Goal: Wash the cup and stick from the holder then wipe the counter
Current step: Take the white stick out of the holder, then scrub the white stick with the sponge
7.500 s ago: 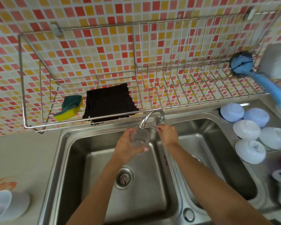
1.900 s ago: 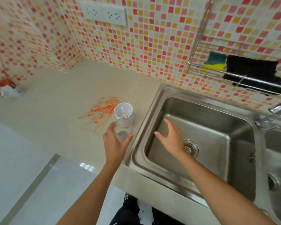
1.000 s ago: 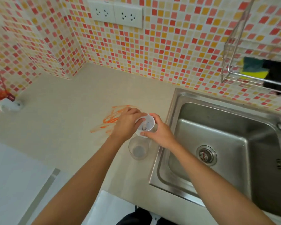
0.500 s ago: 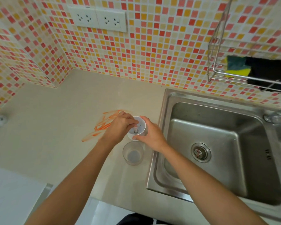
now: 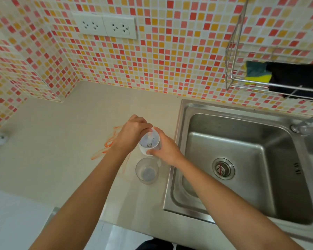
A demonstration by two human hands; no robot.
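Both hands meet at the white holder (image 5: 150, 143), which stands on the bench (image 5: 65, 141) just left of the sink (image 5: 242, 159). The right hand (image 5: 165, 147) wraps the holder's side; the left hand (image 5: 132, 135) has its fingertips pinched at the rim, on what cannot be told. The clear cup (image 5: 147, 170) stands upright just in front, beside orange smears (image 5: 107, 143).

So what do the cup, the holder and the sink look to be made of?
Cup: clear, see-through walls, so glass or clear plastic; the picture can't settle which. Holder: opaque white with a smooth, matte look, probably plastic. Sink: brushed grey metal with soft reflections, likely stainless steel.
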